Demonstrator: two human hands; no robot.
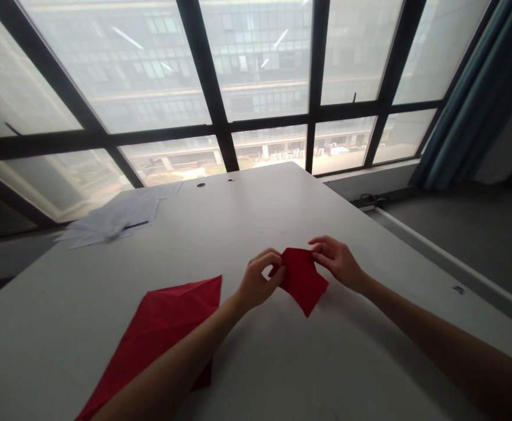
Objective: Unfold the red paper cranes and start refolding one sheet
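Observation:
A small folded piece of red paper (303,278) is held up a little over the white table, one corner pointing down toward me. My left hand (259,278) pinches its left edge between thumb and fingers. At the upper right edge, my right hand (335,260) grips it with the thumb and fingertips. Under and beside my left forearm lies a larger creased red sheet (168,313), partly hidden by the arm.
The white table (256,222) reaches toward the windows. Loose white papers (120,213) with a dark pen (135,224) lie at the far left. A small dark mark (458,289) is near the right edge. A blue curtain (470,99) hangs at right.

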